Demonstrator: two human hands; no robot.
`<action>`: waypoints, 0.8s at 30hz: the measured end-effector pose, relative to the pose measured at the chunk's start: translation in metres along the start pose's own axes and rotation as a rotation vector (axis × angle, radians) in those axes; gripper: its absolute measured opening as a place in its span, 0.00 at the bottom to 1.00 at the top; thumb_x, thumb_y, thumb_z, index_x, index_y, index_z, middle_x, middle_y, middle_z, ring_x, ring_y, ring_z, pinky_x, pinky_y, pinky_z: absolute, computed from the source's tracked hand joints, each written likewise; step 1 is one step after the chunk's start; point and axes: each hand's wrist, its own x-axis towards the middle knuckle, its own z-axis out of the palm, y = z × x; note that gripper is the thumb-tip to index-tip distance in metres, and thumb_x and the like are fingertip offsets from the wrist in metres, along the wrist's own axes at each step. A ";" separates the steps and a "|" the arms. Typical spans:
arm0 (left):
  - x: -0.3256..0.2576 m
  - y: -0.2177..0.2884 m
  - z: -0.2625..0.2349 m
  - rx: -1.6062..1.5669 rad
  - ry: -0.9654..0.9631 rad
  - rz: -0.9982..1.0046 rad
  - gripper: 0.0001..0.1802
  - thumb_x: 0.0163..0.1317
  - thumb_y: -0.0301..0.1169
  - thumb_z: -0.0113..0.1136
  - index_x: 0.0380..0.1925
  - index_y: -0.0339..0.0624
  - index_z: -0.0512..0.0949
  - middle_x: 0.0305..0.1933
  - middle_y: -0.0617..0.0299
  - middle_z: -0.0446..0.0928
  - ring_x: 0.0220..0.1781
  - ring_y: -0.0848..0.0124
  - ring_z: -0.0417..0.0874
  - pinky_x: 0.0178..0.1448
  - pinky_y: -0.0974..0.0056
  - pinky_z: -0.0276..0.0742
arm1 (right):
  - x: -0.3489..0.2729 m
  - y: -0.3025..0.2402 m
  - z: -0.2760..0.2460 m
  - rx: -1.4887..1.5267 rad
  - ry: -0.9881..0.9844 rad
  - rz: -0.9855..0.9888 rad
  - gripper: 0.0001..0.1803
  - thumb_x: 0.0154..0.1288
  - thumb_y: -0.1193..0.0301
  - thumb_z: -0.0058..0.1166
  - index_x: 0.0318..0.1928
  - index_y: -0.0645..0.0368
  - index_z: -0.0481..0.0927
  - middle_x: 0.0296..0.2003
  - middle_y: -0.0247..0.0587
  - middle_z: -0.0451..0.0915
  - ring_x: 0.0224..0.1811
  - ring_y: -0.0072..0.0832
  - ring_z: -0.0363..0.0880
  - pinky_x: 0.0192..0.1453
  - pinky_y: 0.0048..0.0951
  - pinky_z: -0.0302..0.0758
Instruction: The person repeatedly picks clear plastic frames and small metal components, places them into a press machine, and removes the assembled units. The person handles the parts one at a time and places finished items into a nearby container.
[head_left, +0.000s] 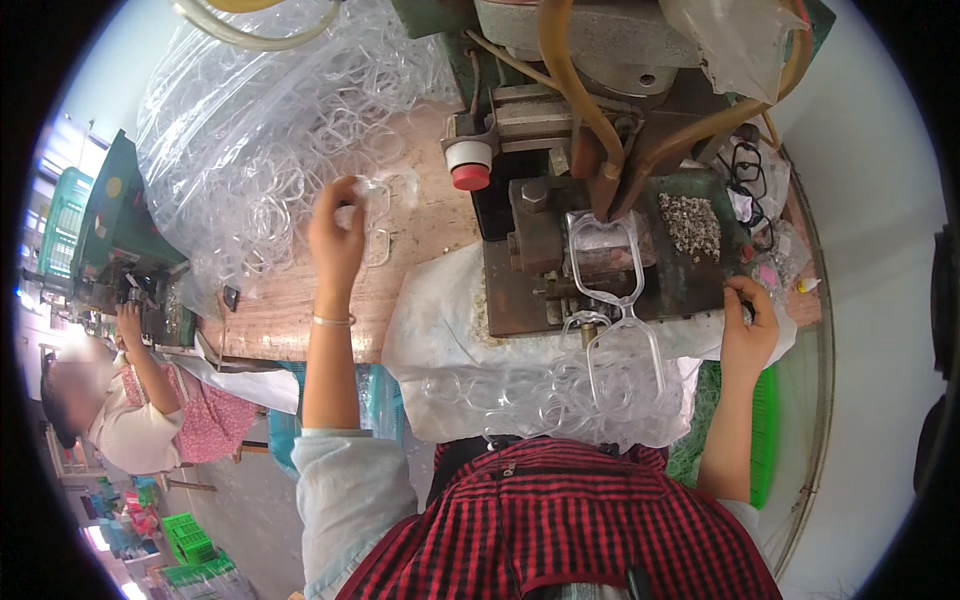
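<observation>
My left hand (338, 222) is raised over the wooden table, its fingers curled on a clear plastic eyeglass frame (378, 245) that is partly blurred. Another clear eyeglass frame (640, 268) rests on the metal block of the bench machine (515, 290), one rim under the two brown metal tips and the other hanging over the front edge. My right hand (752, 325) is at the right front corner of the machine base, thumb and fingertips pinched together. Whatever lies between those fingertips is too small to make out.
A large pile of clear frames (270, 200) lies in plastic at the left. More clear pieces (500, 395) lie on white cloth over my lap. Grey granules (690, 228) sit on the machine base, near a red button (470, 177). A co-worker (150, 410) sits at another machine leftward.
</observation>
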 end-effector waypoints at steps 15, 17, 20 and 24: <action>-0.046 0.095 0.038 -0.947 0.157 -0.549 0.12 0.79 0.32 0.51 0.49 0.33 0.76 0.48 0.52 0.82 0.49 0.62 0.86 0.57 0.57 0.86 | 0.037 -0.129 0.084 0.645 -0.304 -0.059 0.25 0.57 0.79 0.65 0.56 0.64 0.74 0.37 0.39 0.85 0.42 0.24 0.83 0.53 0.25 0.74; -0.049 0.109 0.032 -0.953 0.147 -0.462 0.10 0.78 0.29 0.50 0.48 0.32 0.76 0.48 0.51 0.82 0.49 0.61 0.86 0.57 0.55 0.85 | 0.033 -0.124 0.087 0.674 -0.299 -0.024 0.27 0.57 0.78 0.66 0.57 0.64 0.74 0.37 0.40 0.85 0.42 0.23 0.83 0.53 0.25 0.74; -0.008 0.164 0.004 -1.081 0.211 -0.034 0.11 0.78 0.28 0.47 0.51 0.35 0.75 0.51 0.45 0.79 0.49 0.54 0.86 0.53 0.48 0.84 | 0.037 -0.131 0.084 0.687 -0.380 -0.005 0.27 0.58 0.79 0.65 0.59 0.64 0.73 0.37 0.39 0.86 0.42 0.22 0.82 0.52 0.24 0.74; 0.049 0.220 -0.014 -0.685 0.188 0.368 0.14 0.77 0.31 0.49 0.52 0.31 0.75 0.46 0.39 0.82 0.42 0.54 0.88 0.39 0.56 0.89 | 0.034 -0.146 0.084 0.938 -0.440 0.091 0.27 0.60 0.81 0.64 0.60 0.64 0.72 0.37 0.39 0.86 0.43 0.20 0.82 0.50 0.22 0.75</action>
